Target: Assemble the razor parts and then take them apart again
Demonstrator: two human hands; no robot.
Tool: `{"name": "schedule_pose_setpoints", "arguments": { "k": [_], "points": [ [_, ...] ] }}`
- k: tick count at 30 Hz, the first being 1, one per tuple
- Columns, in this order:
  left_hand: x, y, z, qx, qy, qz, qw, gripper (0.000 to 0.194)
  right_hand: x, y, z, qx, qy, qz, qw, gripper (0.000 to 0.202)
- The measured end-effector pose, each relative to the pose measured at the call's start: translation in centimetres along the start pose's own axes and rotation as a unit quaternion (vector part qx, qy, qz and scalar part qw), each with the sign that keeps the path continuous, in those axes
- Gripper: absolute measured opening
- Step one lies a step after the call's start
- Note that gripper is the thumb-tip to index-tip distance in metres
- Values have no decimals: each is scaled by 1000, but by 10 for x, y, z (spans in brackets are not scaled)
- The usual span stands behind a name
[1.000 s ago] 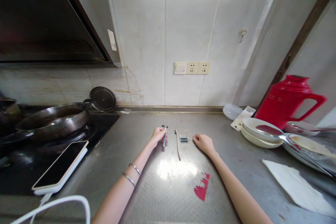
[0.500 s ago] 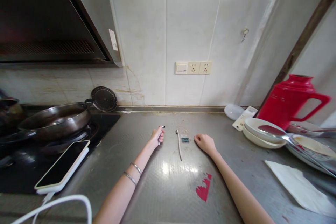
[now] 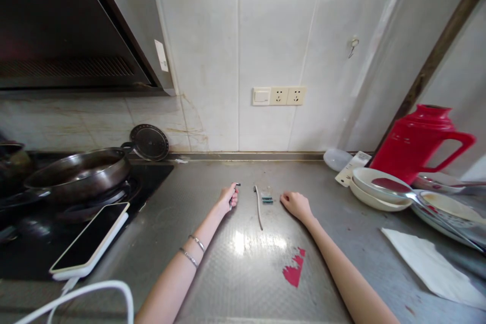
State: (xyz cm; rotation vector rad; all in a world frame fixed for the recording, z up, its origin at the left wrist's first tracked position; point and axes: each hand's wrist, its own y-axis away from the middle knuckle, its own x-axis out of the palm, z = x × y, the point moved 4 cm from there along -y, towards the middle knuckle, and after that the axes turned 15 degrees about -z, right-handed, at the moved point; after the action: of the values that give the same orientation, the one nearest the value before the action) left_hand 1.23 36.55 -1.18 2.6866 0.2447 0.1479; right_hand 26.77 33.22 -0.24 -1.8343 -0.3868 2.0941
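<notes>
Left of the pale stick [image 3: 258, 207], your left hand [image 3: 228, 196] is clamped on a dark-headed tool [image 3: 238, 184], its head out past the fingers, handle slanting back toward you; right of the stick, beyond the blue-green strips [image 3: 267, 201], your right hand [image 3: 296, 205] rests curled, grip impossible to tell

Stove [image 3: 154, 176]: black glass top, left side; dark metal pan [image 3: 96, 174] on it; round black disc [image 3: 149, 143] leaning against the wall behind
Phone [image 3: 91, 238]: screen up, partly over the stove's edge; white cable [image 3: 119, 287] at its near end
Hood [image 3: 68, 25]: dark, upper left; white sticker [image 3: 161, 55] on its side
Wall [image 3: 273, 35]: tiled; switch [image 3: 261, 96] beside two sockets [image 3: 287, 96]; small hook [image 3: 353, 46] farther right
Right side: red flask [image 3: 413, 147] behind stacked white bowls [image 3: 374, 204]; white paper [image 3: 429, 268] nearer
</notes>
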Motion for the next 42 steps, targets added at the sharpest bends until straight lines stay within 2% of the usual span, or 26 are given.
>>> {"name": "schedule_pose_setpoints", "arguments": {
  "k": [4,6,10,13,16,18,21,27,33,38,40,41,42],
  "points": [
    [1,5,-3,30,9,7,999,34,2,0,-3,-1,-6,-10,1000,34],
    [2,7,-5,65,12,11,998,36,1,0,-3,8,-28,-24,999,35],
    [5,15,-12,167,1,38,985,44,-14,-9,14,27,-170,-71,983,42],
    [6,21,-14,206,-3,54,977,45,-28,-21,47,24,-357,-58,932,44],
    [8,28,-13,222,-6,74,972,44,-34,-32,84,46,-502,20,864,40],
    [10,31,-13,231,-10,82,969,43,-33,-36,102,72,-555,65,826,40],
    [11,35,-14,239,-19,80,967,44,-29,-36,115,87,-587,106,798,39],
    [12,37,-14,251,-23,78,965,44,-27,-34,117,112,-627,111,763,35],
    [13,39,-15,259,-19,76,963,45,-28,-32,119,166,-649,97,737,34],
    [10,39,-20,268,20,67,961,47,-25,-29,114,176,-667,86,719,34],
    [9,39,-21,266,34,69,961,47,-21,-31,110,172,-655,77,732,35],
    [8,39,-22,265,37,72,961,47,-19,-33,109,166,-638,69,749,36],
    [8,38,-22,265,39,74,961,46,-16,-35,108,151,-607,56,778,36]
  ]
}}
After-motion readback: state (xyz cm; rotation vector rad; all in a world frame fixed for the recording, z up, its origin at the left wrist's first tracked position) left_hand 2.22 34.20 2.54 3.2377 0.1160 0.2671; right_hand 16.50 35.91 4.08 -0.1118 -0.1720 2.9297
